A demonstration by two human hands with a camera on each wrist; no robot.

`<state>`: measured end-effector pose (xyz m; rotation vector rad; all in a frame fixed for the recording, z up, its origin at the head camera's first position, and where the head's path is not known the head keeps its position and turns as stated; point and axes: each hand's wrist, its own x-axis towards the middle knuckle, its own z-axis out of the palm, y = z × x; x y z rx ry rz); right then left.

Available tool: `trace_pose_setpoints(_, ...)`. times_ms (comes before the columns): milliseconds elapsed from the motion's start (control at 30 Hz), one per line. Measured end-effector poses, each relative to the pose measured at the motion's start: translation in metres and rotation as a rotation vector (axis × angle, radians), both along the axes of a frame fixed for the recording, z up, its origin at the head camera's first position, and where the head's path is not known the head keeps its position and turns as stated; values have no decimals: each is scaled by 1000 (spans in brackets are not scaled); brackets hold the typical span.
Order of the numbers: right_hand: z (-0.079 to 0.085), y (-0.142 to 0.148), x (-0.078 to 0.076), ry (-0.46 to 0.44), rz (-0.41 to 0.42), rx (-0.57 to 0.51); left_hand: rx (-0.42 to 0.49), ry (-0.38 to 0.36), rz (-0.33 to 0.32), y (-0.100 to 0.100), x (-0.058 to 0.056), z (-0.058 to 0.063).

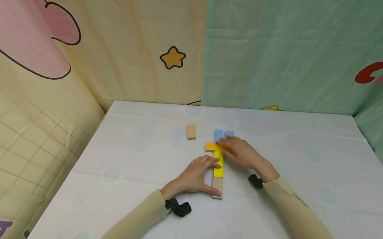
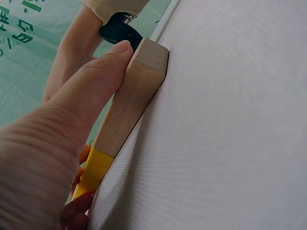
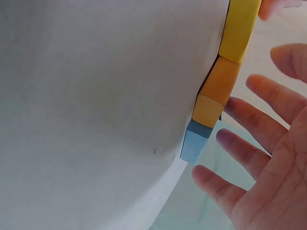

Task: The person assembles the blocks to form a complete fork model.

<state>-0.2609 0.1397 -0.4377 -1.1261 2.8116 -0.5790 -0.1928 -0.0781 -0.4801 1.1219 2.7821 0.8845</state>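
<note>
A plain wooden block (image 1: 217, 184), a yellow block (image 1: 218, 172) and a crosswise orange block (image 1: 211, 147) touch in a line on the white table. Beyond the orange one lie two blue blocks (image 1: 218, 135), parallel with a narrow gap between. My left hand (image 1: 194, 174) spreads along the line, its thumb on the plain block's near end and its fingertips over the yellow block. In the left wrist view that thumb lies against the wooden block (image 2: 129, 105). My right hand (image 1: 242, 153) hovers over the orange block's right end, its fingers loosely spread in the right wrist view.
A separate light wooden block (image 1: 191, 132) lies to the left of the blue ones. The white cloth (image 1: 139, 149) covers the table, with a printed curtain (image 1: 144, 32) behind it. Dark wrist cameras (image 1: 180, 208) stick out under both wrists.
</note>
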Motion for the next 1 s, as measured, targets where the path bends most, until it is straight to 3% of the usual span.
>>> trace_pose_setpoints(467,-2,7,1,22,91,-11,-2,9,0,1,0,0)
trace_pose_setpoints(733,-3,5,0,53,94,-2,-3,17,3,1,-1,0)
trace_pose_setpoints(1000,-1,4,0,29,71,12,-1,11,5,0,-1,1)
